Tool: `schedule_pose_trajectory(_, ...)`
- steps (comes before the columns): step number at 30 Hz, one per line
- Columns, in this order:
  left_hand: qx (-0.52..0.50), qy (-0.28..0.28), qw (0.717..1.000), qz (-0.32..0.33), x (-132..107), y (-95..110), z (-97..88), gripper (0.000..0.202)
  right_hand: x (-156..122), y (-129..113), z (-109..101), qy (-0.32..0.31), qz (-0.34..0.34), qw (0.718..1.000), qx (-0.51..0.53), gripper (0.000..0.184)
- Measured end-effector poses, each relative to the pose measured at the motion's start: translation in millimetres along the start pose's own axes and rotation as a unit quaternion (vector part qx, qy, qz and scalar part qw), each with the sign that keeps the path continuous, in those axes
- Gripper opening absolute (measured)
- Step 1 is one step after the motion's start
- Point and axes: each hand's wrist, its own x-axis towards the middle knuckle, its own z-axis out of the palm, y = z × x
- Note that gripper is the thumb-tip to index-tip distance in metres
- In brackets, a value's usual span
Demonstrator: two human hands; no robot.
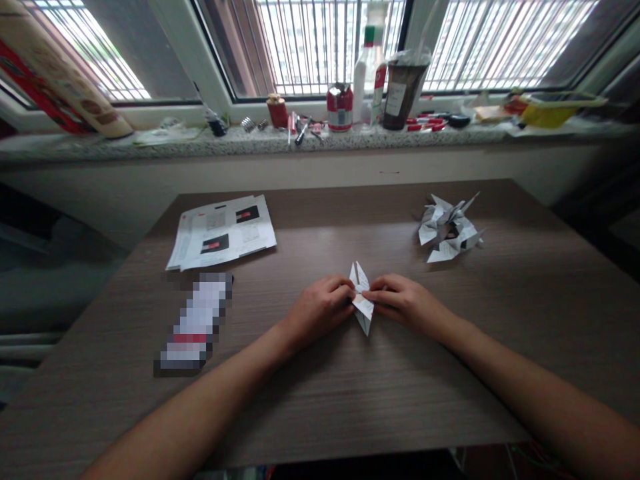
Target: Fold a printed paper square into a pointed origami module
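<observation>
I see my left hand (320,308) and my right hand (403,301) close together near the middle of the worktop (525,300). Between them is a small folded paper (362,300), white with a bit of print on it. It stands up a little, with two points on top and one long point at the bottom that aims toward me.

Both hands have a closed grip on the folded paper. The left fingers pinch its left side and the right fingers pinch its right side. The fingertips almost meet in the middle.

I think I am in the middle of a fold, pressing a crease or pulling the two sides apart. The shape looks partly made, not done. The next move needs a soft, even pull or press from both sides, with the bottom point kept steady on the wood. Too hard a tug could rip the thin paper.

Off to the right and farther back sits a pile of folded paper shapes (449,229) with many sharp points. It is well apart from my hands. To the left lie flat printed sheets (223,231), and nearer to me a blurred-out thing I cannot make out.

Behind the worktop is a window ledge (150,143) with a red can (340,107), a white bottle (365,73) and small tools.
</observation>
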Motion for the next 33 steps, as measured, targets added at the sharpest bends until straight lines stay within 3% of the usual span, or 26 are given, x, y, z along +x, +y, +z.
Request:
schedule_pose_trajectory(13, 0.039, -0.050, 0.997, 0.038, -5.8, -0.9, -6.8, 0.019, -10.5, 0.8, -2.8, -0.065, -0.077, 0.987, -0.127, 0.048)
schedule_pose_trajectory(23, 0.061, -0.025, 0.997, -0.031, -3.9, 16.5, -6.9, 0.031, -10.6, -4.8, 1.4, -0.066, -0.059, 0.990, -0.109, 0.039)
schedule_pose_trajectory(29, 0.051, 0.001, 0.995, -0.087, -3.4, 12.4, -7.2, 0.045, -5.3, -6.6, 1.8, -0.027, -0.021, 0.997, -0.069, 0.030)
schedule_pose_trajectory(33, 0.041, 0.000, 0.994, -0.105, -4.1, 9.7, -7.2, 0.045, 1.6, -7.9, 1.1, 0.012, 0.017, 0.999, -0.030, 0.022)
